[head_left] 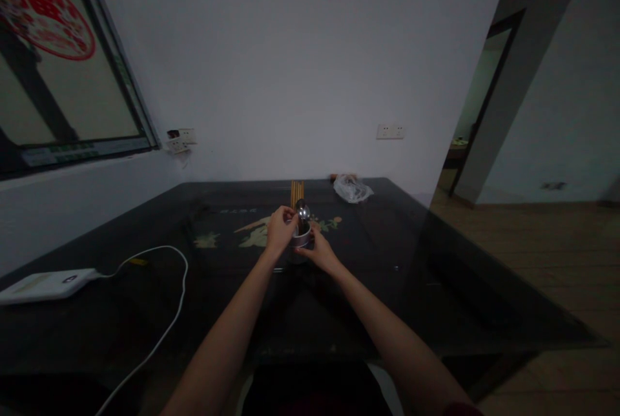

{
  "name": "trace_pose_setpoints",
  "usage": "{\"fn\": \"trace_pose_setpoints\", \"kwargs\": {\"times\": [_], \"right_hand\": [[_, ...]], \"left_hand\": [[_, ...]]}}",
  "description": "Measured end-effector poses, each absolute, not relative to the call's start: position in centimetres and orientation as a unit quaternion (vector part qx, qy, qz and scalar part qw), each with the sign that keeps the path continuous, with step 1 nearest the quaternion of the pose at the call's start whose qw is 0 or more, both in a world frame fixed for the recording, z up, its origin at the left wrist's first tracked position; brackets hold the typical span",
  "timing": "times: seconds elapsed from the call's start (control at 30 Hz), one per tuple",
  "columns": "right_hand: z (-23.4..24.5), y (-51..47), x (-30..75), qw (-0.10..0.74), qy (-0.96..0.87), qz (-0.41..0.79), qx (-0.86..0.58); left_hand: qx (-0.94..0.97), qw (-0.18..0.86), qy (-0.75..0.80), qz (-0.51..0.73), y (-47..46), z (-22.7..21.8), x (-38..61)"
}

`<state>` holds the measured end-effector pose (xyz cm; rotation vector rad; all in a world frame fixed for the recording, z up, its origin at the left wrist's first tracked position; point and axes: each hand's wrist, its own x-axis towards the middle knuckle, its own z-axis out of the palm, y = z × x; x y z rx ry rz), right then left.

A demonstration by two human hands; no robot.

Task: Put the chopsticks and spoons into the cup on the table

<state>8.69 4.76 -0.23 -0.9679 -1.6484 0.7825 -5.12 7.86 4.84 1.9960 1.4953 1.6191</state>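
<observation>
A small round metal cup stands on the dark glass table, about mid-table. My right hand is wrapped round its right side. My left hand is closed in a pinch on a shiny metal spoon, whose bowl sticks up above the cup's rim. The spoon's lower end is hidden inside the cup. Both forearms reach in from the bottom of the view.
A bundle of wooden chopsticks lies just behind the cup. A crumpled clear plastic bag sits at the far right. A white flat device with a white cable lies at the left. A doorway opens on the right.
</observation>
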Motion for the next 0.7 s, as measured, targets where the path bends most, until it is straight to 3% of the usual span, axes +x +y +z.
{"fn": "trace_pose_setpoints", "kwargs": {"times": [0.53, 0.7], "right_hand": [[0.0, 4.6, 8.8, 0.505, -0.697, 0.313, -0.401], [-0.4, 4.9, 8.9, 0.502, -0.694, 0.308, -0.414]], "left_hand": [[0.671, 0.098, 0.449, 0.582, 7.3, 5.3, -4.8], [0.625, 0.158, 0.43, 0.632, 6.9, 6.4, -5.1]]}}
